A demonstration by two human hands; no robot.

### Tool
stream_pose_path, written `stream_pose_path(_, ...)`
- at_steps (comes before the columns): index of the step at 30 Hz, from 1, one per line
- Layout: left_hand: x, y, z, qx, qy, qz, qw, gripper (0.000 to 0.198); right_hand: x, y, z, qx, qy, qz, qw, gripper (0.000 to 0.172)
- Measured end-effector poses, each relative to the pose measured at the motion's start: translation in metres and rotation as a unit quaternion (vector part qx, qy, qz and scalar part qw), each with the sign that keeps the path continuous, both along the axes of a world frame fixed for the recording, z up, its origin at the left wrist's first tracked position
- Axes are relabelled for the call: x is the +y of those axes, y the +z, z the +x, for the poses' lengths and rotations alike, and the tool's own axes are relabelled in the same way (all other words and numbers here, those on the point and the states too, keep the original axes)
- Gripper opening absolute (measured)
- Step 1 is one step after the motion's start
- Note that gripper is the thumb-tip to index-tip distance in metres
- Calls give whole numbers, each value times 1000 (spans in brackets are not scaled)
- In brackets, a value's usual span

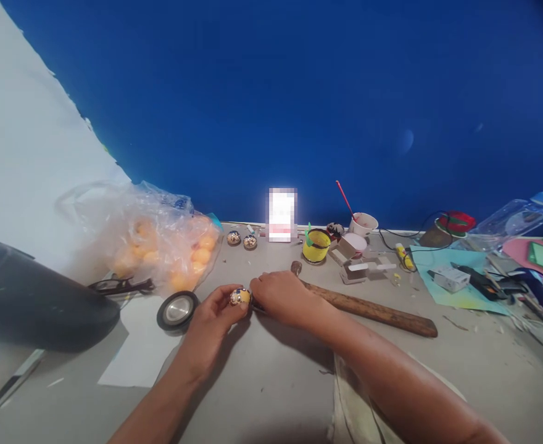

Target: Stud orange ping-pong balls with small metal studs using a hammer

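Left hand (212, 317) pinches a shiny ball (240, 297). Right hand (281, 299) curls beside it, contents unclear. Sideways pressure could skid the smooth ball.

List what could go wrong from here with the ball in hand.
The ball looks glossy and round, and the left hand grips it with the fingers alone, so it might slip and roll off across the table. The wooden handle lies just beyond the right arm; a sideways swing could knock it. The red stick juts well out of the cup, so a bump might tip both.
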State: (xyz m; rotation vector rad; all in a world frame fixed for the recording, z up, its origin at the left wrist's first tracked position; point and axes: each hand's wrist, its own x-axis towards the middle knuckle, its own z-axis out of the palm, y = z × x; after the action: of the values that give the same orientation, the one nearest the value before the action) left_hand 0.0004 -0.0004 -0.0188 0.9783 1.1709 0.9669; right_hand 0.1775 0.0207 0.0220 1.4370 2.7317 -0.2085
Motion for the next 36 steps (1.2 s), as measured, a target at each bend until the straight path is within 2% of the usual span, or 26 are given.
stream_pose_path(7,1,1,-1,16,-4,-2,1000,43,4,-12,6,35,15,25,999,15)
stream_pose_path(14,1,15,0,97,59,43,993,54,10,-17,12,109,-5,-4,994,16)
stream_pose_path(18,-2,21,2,91,70,20,993,63,14,-12,19,212,-17,-67,975,11)
stream_pose_path(23,-3,16,1,45,62,7,997,66,16,-5,25,302,-89,-105,943,11)
stream_pose_path(31,-4,17,3,20,64,9,998,58,20,-12,27,467,-95,-188,859,7)
stream_pose_path(36,-6,18,5,28,56,26,998,55,22,-12,32,566,-86,-316,757,19)
